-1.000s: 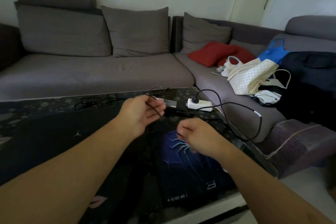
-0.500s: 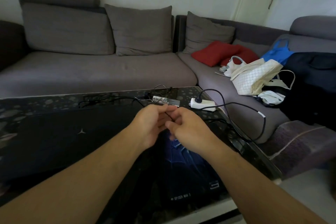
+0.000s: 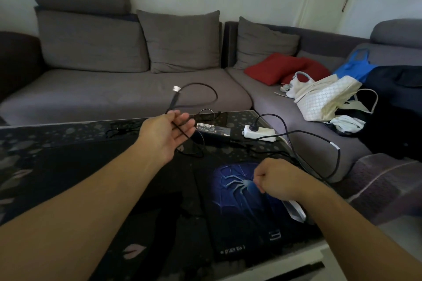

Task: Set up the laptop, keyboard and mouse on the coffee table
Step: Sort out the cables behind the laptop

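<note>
A thin black cable (image 3: 180,129) is held by the left hand (image 3: 167,136), which is raised above the coffee table (image 3: 68,134) with the palm turned up and the fingers loosely curled around it. The cable rises from the fingers and ends in a small silver metal plug (image 3: 176,89); behind it a round loop is formed in the air, in front of the grey fabric sofa (image 3: 114,89).

The right hand (image 3: 275,178) is closed into a fist, low over a dark mouse pad (image 3: 242,212) with a blue spider figure printed on it. Whether something is pinched inside the fist cannot be told.

The table top is glossy black with pale round spots. On its far side a flat rectangular black power adapter (image 3: 213,131) is lying, and just beside it a white plastic power strip (image 3: 260,133) with a black plug in it. A thicker black cord (image 3: 319,137) is curved from there over the right edge. On the sofa a red cushion (image 3: 271,67) and a white textured bag (image 3: 324,98) are seen. Laptop, keyboard and mouse cannot be clearly recognised on the dark surface.
</note>
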A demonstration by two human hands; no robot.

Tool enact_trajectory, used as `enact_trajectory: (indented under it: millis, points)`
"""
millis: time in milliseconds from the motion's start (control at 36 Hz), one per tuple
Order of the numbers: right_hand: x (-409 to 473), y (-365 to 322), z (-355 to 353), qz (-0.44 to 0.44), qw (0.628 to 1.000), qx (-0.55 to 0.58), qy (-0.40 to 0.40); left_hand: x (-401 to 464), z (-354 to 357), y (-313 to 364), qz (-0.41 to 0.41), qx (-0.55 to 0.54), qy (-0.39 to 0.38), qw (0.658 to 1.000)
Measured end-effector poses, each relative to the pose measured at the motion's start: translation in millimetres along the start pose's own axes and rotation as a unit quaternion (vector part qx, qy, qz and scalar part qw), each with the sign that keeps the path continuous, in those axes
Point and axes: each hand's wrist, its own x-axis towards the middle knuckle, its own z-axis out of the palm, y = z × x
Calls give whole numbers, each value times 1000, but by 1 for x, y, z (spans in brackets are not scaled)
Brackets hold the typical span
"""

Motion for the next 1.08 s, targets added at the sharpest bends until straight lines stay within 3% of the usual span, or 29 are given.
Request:
enact_trajectory:
  millis: [83,139,194,278,333,445,556,667,834,1084]
  points:
    - [4,-2,6,43,997,-36,47,-2,-1,-9,-14,48,-4,999]
    - [6,-12,10,22,997,6,68,-6,0,-18,-34,83,-31,995]
    - [7,-25,11,-11,991,121,61,-11,3,-26,-49,104,-57,992]
    - [3,-52,13,-36,944,328,-16,-17,8,-38,-52,81,-84,992]
    - [4,-65,18,-45,914,401,-43,-23,12,-42,-54,58,-102,992]
    - [8,-76,28,-51,877,477,-20,-27,16,-41,-63,10,-112,992]
    - [10,-67,22,-59,925,373,32,-16,10,-27,-42,17,-76,996]
    - [9,-37,15,-6,991,136,17,1,-2,-2,-28,-36,2,999]
    - [3,-18,5,145,987,14,70,9,-18,14,-8,-7,9,1000]
    - [6,-31,7,144,988,-50,12,-3,-19,3,-25,100,-31,994]
